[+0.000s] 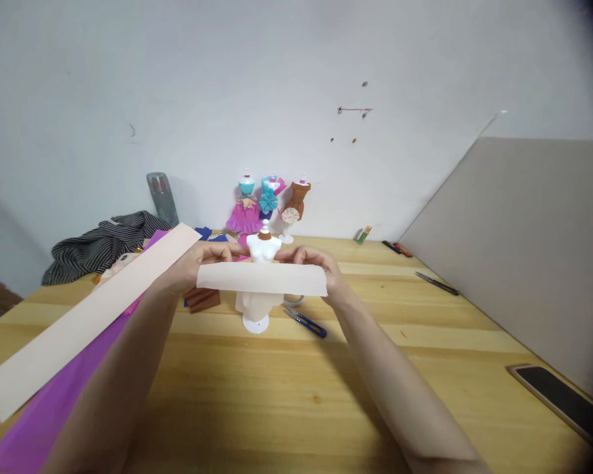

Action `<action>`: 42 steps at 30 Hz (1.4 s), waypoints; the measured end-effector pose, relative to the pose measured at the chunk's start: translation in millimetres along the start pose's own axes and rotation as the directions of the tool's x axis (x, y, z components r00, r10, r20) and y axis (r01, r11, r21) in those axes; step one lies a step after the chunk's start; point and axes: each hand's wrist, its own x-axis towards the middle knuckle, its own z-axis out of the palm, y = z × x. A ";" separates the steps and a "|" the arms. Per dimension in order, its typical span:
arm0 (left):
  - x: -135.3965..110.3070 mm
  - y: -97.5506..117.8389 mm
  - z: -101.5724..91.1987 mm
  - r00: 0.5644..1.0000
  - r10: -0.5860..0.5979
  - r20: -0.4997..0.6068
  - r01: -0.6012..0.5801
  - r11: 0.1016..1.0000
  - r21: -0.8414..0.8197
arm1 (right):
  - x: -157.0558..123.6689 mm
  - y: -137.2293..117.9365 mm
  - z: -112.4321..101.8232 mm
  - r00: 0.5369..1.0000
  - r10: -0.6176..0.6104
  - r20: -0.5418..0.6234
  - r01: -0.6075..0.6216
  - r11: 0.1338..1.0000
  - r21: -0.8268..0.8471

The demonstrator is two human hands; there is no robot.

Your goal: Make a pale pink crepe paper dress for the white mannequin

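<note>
A small white mannequin bust (263, 247) stands upright on a round base, with a brown band at its neck and pale cream material around its lower part. Across its front spans a cream paper strip (261, 279). My left hand (197, 259) pinches the strip near its left end, fingers closed. At the other end, my right hand (316, 258) grips the strip with curled fingers. The strip partly hides both hands and the bust's middle; whether it touches the bust, I cannot tell. Blue-handled thread snips (306, 321) lie just right of the base.
Three dressed mini mannequins (246, 205) stand by the wall. A long cream strip (93, 319) and purple paper (64, 395) lie left, near striped cloth (103, 243) and a bottle (162, 199). Rightward are a craft knife (437, 283) and a phone (556, 398).
</note>
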 end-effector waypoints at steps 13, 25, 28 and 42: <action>0.5 1.9 10.8 0.997 0.018 -0.081 -0.030 0.990 -0.139 | 4.8 7.9 8.4 0.999 -0.038 0.014 0.037 0.992 0.118; 1.2 -2.5 7.8 0.998 0.052 -0.044 -0.056 0.994 -0.094 | 4.0 7.9 6.7 0.999 -0.038 0.038 0.036 0.998 0.052; 1.0 -1.7 7.8 0.997 0.049 -0.067 -0.055 0.995 -0.079 | 4.4 7.5 7.7 0.999 -0.035 0.024 0.033 0.996 0.085; 0.5 7.5 5.2 0.995 0.072 -0.068 -0.065 0.993 0.097 | 2.3 3.5 -0.3 0.988 -0.149 0.026 0.150 0.987 -0.051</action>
